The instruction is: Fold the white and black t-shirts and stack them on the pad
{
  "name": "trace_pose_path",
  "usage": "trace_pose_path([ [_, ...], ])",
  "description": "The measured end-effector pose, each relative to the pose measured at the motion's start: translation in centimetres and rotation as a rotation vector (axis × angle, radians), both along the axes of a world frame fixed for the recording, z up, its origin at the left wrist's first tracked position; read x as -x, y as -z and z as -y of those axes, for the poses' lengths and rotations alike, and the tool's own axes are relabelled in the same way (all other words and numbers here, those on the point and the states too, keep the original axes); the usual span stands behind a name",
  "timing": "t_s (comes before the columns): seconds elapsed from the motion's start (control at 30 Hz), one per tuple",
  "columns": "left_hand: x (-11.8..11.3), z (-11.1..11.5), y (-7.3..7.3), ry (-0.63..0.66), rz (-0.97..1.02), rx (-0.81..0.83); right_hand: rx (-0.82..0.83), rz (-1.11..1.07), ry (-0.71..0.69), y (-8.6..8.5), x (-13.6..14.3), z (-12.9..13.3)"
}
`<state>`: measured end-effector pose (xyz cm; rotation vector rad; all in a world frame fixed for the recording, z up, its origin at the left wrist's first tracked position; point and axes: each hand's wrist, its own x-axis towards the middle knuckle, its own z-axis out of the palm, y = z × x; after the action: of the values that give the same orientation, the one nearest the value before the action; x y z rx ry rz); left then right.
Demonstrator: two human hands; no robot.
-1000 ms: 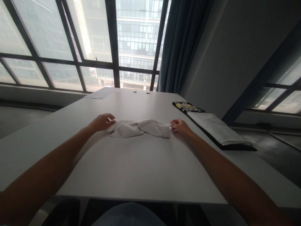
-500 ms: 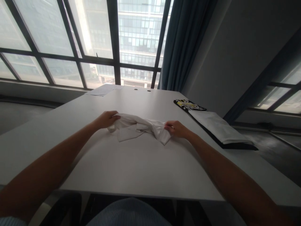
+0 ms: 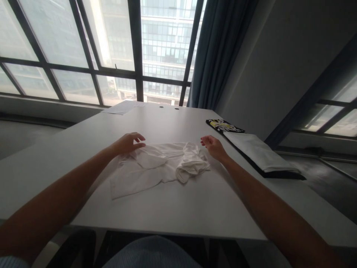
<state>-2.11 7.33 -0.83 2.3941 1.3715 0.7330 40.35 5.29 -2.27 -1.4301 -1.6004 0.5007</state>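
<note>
A thin white cloth garment (image 3: pixel 147 163) lies crumpled on the white table (image 3: pixel 167 208). Its left part is spread fairly flat towards me, while the right part is bunched into loose folds. What kind of garment it is I cannot tell. My left hand (image 3: pixel 128 143) hovers by its far left edge, thumb and fingers apart, holding nothing. Just beyond the bunched right end is my right hand (image 3: pixel 213 146), raised off the cloth with fingers slightly curled and nothing in them.
Along the right edge lie a folded white cloth (image 3: pixel 260 152) on something black and a black, yellow and white patterned item (image 3: pixel 225 125). Sheets of paper (image 3: pixel 119 108) rest at the far left corner. A blue curtain (image 3: pixel 220 52) and windows stand behind.
Both hands have let go of the white garment. It has dropped onto the table, its left part now spread towards me and its right part bunched.
</note>
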Motion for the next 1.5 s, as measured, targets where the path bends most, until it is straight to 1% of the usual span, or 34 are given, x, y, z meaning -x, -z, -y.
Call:
trace_pose_path([
  [0.03, -0.4, 0.4, 0.0, 0.105, -0.044, 0.064, -0.033, 0.088, -0.097, -0.2, 0.5, 0.7],
  [0.1, -1.3, 1.3, -0.2, 0.279, -0.135, 0.173, -0.046, 0.262, -0.349, -0.6, 1.7, 2.1],
  [0.17, -2.1, 2.0, -0.3, 0.378, -0.175, 0.213, -0.023, 0.396, -0.577, -0.9, 3.1, 3.3],
  [0.2, -2.3, 2.2, -0.4, 0.400, -0.163, 0.213, -0.011, 0.439, -0.649, -1.0, 3.6, 3.7],
  [0.23, -2.3, 2.2, -0.5, 0.403, -0.136, 0.209, 0.001, 0.464, -0.690, -1.2, 4.0, 3.9],
  [0.3, -1.9, 1.7, -0.6, 0.351, -0.038, 0.212, 0.040, 0.467, -0.712, -1.6, 3.8, 3.9],
  [0.37, -0.8, 0.6, -0.7, 0.209, 0.151, 0.199, 0.098, 0.412, -0.702, -2.0, 2.5, 3.2],
  [0.43, 0.8, -0.7, -0.7, -0.013, 0.423, 0.151, 0.142, 0.312, -0.636, -2.3, 0.2, 2.0],
  [0.47, 1.6, -1.3, -0.6, -0.146, 0.557, 0.126, 0.146, 0.257, -0.557, -2.2, -1.3, 1.3],
  [0.5, 2.3, -1.9, -0.4, -0.282, 0.663, 0.114, 0.133, 0.213, -0.442, -2.0, -2.9, 0.5],
  [0.53, 3.0, -2.3, -0.2, -0.404, 0.737, 0.122, 0.098, 0.184, -0.287, -1.7, -4.5, -0.2],
  [0.57, 3.6, -2.7, 0.0, -0.501, 0.773, 0.144, 0.056, 0.176, -0.105, -1.3, -6.0, -0.9],
  [0.6, 4.1, -2.9, 0.2, -0.571, 0.764, 0.163, 0.024, 0.187, 0.075, -0.8, -7.4, -1.4],
  [0.63, 4.5, -3.0, 0.4, -0.609, 0.694, 0.160, 0.020, 0.202, 0.222, -0.4, -8.5, -1.9],
  [0.67, 4.8, -3.0, 0.5, -0.619, 0.584, 0.129, 0.030, 0.206, 0.327, 0.0, -9.3, -2.2],
  [0.7, 4.9, -2.9, 0.5, -0.609, 0.466, 0.082, 0.047, 0.201, 0.385, 0.2, -9.9, -2.4],
  [0.73, 5.0, -2.8, 0.5, -0.580, 0.343, 0.030, 0.064, 0.188, 0.397, 0.4, -10.0, -2.4],
  [0.8, 4.6, -2.4, 0.4, -0.462, 0.109, -0.031, 0.071, 0.181, 0.328, 0.3, -9.4, -2.1],
  [0.87, 3.7, -1.9, 0.5, -0.326, -0.103, -0.008, 0.069, 0.264, 0.156, 0.2, -7.6, -1.5],
  [0.93, 2.5, -1.5, 0.6, -0.234, -0.316, 0.031, 0.095, 0.399, -0.062, 0.0, -5.4, -0.7],
  [1.0, 1.6, -1.3, 0.7, -0.191, -0.400, 0.049, 0.140, 0.520, -0.214, 0.0, -3.4, -0.1],
  [1.03, 1.4, -1.3, 0.6, -0.174, -0.405, 0.049, 0.158, 0.570, -0.245, -0.1, -2.8, 0.1],
  [1.1, 1.7, -1.4, 0.3, -0.163, -0.381, 0.043, 0.173, 0.660, -0.241, -0.4, -2.6, 0.2],
  [1.13, 2.2, -1.6, 0.1, -0.188, -0.360, 0.033, 0.170, 0.698, -0.223, -0.7, -3.0, 0.2],
  [1.17, 2.9, -1.8, -0.2, -0.241, -0.339, 0.020, 0.164, 0.728, -0.201, -1.1, -3.8, 0.1],
  [1.23, 4.5, -2.1, -0.5, -0.395, -0.296, -0.029, 0.149, 0.752, -0.139, -2.0, -6.3, 0.0],
  [1.3, 5.7, -2.1, -0.7, -0.533, -0.268, -0.073, 0.137, 0.752, -0.046, -3.1, -9.0, 0.1],
  [1.33, 6.0, -2.0, -0.7, -0.579, -0.272, -0.103, 0.125, 0.760, 0.020, -3.6, -10.2, 0.2],
  [1.4, 5.7, -1.6, -0.7, -0.624, -0.300, -0.199, 0.126, 0.778, 0.134, -4.5, -11.8, 0.7],
  [1.43, 5.1, -1.3, -0.8, -0.625, -0.313, -0.248, 0.159, 0.769, 0.146, -5.0, -12.1, 1.2],
  [1.47, 4.3, -0.9, -0.9, -0.612, -0.327, -0.275, 0.220, 0.739, 0.106, -5.4, -12.1, 1.7],
  [1.5, 3.4, -0.5, -1.0, -0.582, -0.342, -0.270, 0.303, 0.687, 0.016, -5.8, -11.8, 2.3],
])
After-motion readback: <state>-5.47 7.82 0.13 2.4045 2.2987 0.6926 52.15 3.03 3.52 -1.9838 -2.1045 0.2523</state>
